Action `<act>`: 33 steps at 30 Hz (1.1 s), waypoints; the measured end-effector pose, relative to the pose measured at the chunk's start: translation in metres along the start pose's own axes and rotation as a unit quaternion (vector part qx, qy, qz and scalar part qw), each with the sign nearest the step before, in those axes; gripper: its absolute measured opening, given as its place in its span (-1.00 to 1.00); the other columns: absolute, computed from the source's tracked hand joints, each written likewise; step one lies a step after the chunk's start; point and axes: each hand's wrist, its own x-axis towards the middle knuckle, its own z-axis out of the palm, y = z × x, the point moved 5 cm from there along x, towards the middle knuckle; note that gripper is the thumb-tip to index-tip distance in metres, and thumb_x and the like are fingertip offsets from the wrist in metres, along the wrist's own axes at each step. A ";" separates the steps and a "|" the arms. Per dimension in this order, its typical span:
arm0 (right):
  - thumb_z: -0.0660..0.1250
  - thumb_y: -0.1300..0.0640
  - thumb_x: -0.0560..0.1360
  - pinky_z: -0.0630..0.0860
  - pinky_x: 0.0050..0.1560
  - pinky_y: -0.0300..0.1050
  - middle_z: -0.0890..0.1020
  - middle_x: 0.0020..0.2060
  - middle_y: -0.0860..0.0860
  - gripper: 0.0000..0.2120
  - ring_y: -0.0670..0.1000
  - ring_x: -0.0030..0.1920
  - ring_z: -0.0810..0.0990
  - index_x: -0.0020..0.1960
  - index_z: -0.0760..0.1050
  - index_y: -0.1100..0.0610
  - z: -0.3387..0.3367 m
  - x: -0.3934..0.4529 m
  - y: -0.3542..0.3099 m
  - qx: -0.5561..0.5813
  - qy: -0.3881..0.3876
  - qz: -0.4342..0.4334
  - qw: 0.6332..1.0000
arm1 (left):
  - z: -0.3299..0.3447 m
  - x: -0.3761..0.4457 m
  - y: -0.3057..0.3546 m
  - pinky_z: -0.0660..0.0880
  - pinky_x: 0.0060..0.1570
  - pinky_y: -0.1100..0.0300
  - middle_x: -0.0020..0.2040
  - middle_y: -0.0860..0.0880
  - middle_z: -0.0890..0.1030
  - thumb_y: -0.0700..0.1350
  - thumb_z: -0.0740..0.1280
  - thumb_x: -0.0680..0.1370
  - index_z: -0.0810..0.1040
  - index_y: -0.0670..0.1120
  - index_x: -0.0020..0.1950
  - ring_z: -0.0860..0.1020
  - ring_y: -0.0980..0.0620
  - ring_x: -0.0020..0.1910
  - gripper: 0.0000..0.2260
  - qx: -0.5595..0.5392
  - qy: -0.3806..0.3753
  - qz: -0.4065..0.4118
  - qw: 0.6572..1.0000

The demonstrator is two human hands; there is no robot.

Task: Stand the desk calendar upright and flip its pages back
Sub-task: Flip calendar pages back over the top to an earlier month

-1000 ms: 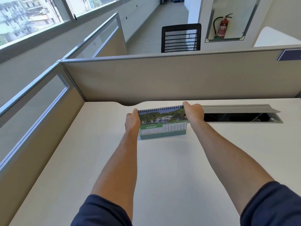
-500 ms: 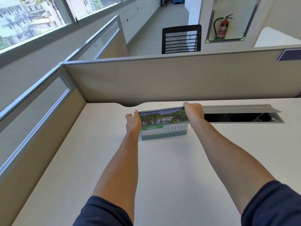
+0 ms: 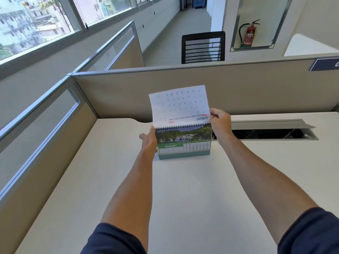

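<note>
A green spiral-bound desk calendar [image 3: 183,143] stands upright on the pale desk [image 3: 165,189], its front showing a waterfall picture and AUGUST. One white page [image 3: 179,105] sticks up above the spiral, its print upside down to me. My right hand [image 3: 219,123] pinches that page's right edge near the spiral. My left hand [image 3: 149,142] grips the calendar's left side, thumb toward me.
A beige partition [image 3: 256,88] rises right behind the calendar. An open cable tray slot [image 3: 271,133] with a raised grey lid lies in the desk to the right. A glazed side partition [image 3: 45,134] runs along the left edge.
My right hand has lifted a page up over the spiral; before, both hands only held the calendar's sides. The calendar stays standing in the same spot.
</note>
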 end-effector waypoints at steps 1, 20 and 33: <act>0.33 0.33 0.58 0.54 -0.23 -0.38 0.72 0.02 0.00 -0.75 -0.11 -0.06 0.64 0.04 0.70 0.04 -0.003 0.000 0.000 0.000 -0.002 -0.003 1.000 | -0.001 -0.001 -0.001 0.45 0.01 -0.02 0.35 -0.19 0.54 0.26 0.10 0.67 0.16 -0.09 0.53 0.54 -0.16 0.26 -0.43 -0.014 -0.006 -0.001 1.000; 0.33 -0.25 0.56 0.62 -0.12 0.05 0.67 -0.36 -0.04 -0.44 -0.04 -0.38 0.71 -0.16 0.63 0.28 -0.027 -0.020 0.039 -0.101 0.053 0.119 0.986 | -0.016 -0.011 0.005 0.52 0.04 0.04 0.06 -0.10 0.71 0.06 0.33 0.64 0.50 -0.01 0.35 0.67 -0.09 0.04 -0.69 0.121 -0.033 0.153 0.980; 0.30 -0.13 0.51 0.48 -0.14 -0.04 0.61 -0.32 -0.03 -0.68 0.08 -0.20 0.60 -0.13 0.62 0.12 -0.009 -0.008 0.015 -0.151 0.017 0.101 0.983 | 0.002 -0.027 0.000 0.46 -0.08 0.11 0.07 -0.06 0.69 0.29 0.18 0.63 0.50 0.09 0.12 0.64 -0.11 0.04 -0.69 0.109 0.051 0.170 0.978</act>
